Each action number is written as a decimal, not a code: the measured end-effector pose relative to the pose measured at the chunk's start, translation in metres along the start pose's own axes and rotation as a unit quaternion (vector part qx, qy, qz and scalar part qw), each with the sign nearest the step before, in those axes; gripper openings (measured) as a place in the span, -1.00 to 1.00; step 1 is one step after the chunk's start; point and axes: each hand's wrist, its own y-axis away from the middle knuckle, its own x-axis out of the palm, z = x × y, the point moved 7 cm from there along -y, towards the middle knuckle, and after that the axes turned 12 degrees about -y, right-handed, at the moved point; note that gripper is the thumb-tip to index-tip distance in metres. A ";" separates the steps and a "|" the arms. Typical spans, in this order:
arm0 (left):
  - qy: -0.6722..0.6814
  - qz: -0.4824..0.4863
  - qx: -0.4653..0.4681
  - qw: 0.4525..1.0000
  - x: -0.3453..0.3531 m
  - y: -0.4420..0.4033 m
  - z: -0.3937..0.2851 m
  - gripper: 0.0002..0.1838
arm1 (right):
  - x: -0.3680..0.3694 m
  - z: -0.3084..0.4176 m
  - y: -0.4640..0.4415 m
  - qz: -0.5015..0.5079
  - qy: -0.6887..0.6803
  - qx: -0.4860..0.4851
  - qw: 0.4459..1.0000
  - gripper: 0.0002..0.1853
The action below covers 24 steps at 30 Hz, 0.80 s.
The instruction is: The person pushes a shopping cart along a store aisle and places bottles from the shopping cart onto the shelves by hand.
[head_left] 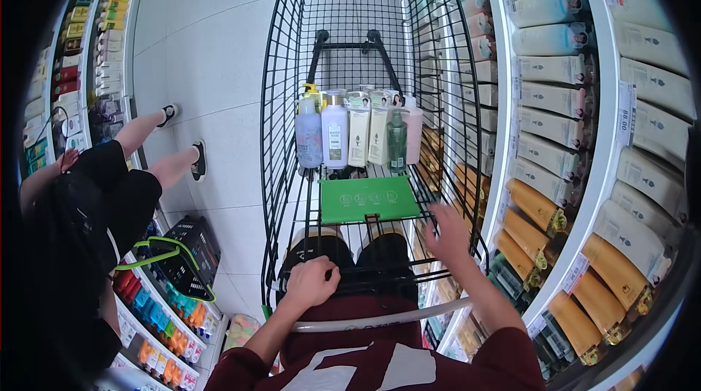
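Observation:
A black wire shopping cart (347, 46) stands in front of me, with a pale handle bar (445, 309) across my body. My left hand (312, 285) is curled over wire at the cart's near end. To the right, my right hand (447, 238) has its fingers apart beside the green panel (369, 199); whether it touches the wire is unclear. Beyond the panel, bottles stand upright in a row: a bluish bottle (309, 139), a lilac bottle (335, 132), cream packs (358, 132), a dark green pump bottle (396, 143) and a pink bottle (413, 132). Others behind are partly hidden.
Shelves of cream tubes (548, 95) and gold tubes (537, 205) run close along the cart's right side. At left, a person in black shorts (120, 183) stands by another shelf, near a black basket (193, 245) with green handles. Pale floor tiles (212, 62) lie between.

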 end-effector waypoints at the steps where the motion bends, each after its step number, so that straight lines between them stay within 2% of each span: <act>1: -0.001 -0.001 -0.001 1.000 0.001 0.000 0.000 -0.70 | 0.017 -0.013 -0.027 -0.003 -0.027 0.016 1.000 -0.64; 2: 0.003 0.011 -0.005 1.000 0.003 0.002 0.000 -0.71 | 0.043 -0.040 -0.049 -0.012 -0.031 0.046 0.998 -0.61; 4: 0.005 0.022 -0.010 1.000 0.004 0.003 0.001 -0.73 | 0.080 -0.076 -0.105 0.028 -0.049 0.115 0.992 -0.41; 6: 0.009 0.019 -0.010 1.000 0.007 0.004 0.001 -0.73 | 0.109 -0.114 -0.148 0.019 -0.041 0.141 0.989 -0.24; 7: 0.014 0.016 -0.009 1.000 0.007 0.004 0.002 -0.74 | 0.126 -0.132 -0.163 0.017 -0.045 0.140 0.989 -0.24; 8: 0.008 0.022 -0.009 1.000 0.005 0.005 0.001 -0.74 | 0.141 -0.156 -0.176 0.007 -0.056 0.186 0.981 -0.17; 10: 0.015 0.010 -0.007 1.000 0.008 0.006 0.003 -0.75 | 0.155 -0.168 -0.185 0.020 -0.091 0.267 0.959 0.00; 11: 0.011 0.013 -0.008 1.000 0.009 0.006 0.004 -0.75 | 0.162 -0.165 -0.183 0.021 -0.092 0.267 0.959 0.00; 13: 0.013 0.015 -0.007 1.000 0.009 0.006 0.005 -0.75 | 0.161 -0.133 -0.171 0.010 -0.046 0.333 0.942 0.03; 18: 0.017 0.019 -0.004 1.000 0.012 0.008 0.009 -0.76 | 0.175 -0.122 -0.169 -0.043 -0.013 0.288 0.957 -0.12; 21: 0.021 0.010 -0.002 1.000 0.011 0.007 0.009 -0.76 | 0.178 -0.123 -0.162 -0.056 -0.086 0.274 0.956 -0.18; 23: 0.022 -0.002 0.002 1.000 0.008 0.007 0.010 -0.73 | 0.168 -0.111 -0.158 -0.086 -0.165 0.191 0.964 -0.12; 24: 0.021 -0.009 0.007 1.000 0.006 0.006 0.009 -0.73 | 0.167 -0.117 -0.154 -0.085 -0.176 0.186 0.963 -0.09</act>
